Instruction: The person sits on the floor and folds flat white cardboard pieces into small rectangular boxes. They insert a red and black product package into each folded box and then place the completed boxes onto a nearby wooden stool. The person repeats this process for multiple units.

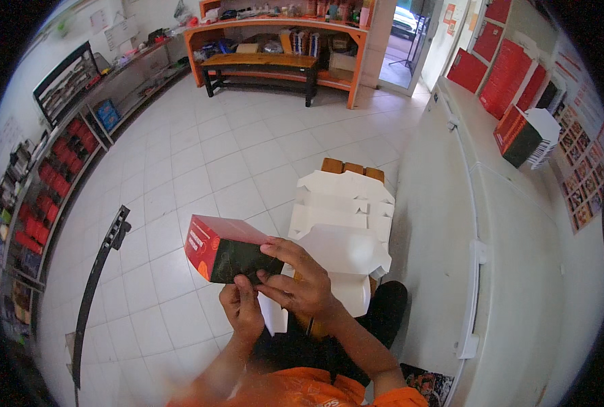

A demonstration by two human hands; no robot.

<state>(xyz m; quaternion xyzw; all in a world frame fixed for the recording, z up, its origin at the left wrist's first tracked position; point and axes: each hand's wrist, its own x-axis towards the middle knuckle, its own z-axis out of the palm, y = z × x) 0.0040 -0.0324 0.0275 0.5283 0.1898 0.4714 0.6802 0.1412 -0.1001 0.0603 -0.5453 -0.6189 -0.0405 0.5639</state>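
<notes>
Between my two hands is a red and dark green cardboard box [231, 251], partly folded and tilted, held up over the floor. My left hand [243, 306] pinches its lower edge with thumb and fingers. My right hand [300, 277] grips its right end, thumb and fingertips on the dark green panel. A pale flap hangs below the hands. Just right of them, a stack of flat white carton blanks [343, 207] lies on a wooden stool [353, 167]. The fold under my fingers is partly hidden.
A long white chest freezer [444, 224] runs along the right, with a stack of red and green cartons [519, 136] on top. A wooden bench [258, 61] stands before an orange shelf unit [275, 24]. Shelves with red items [51, 183] line the left. A black curved pole [95, 292] rises nearby.
</notes>
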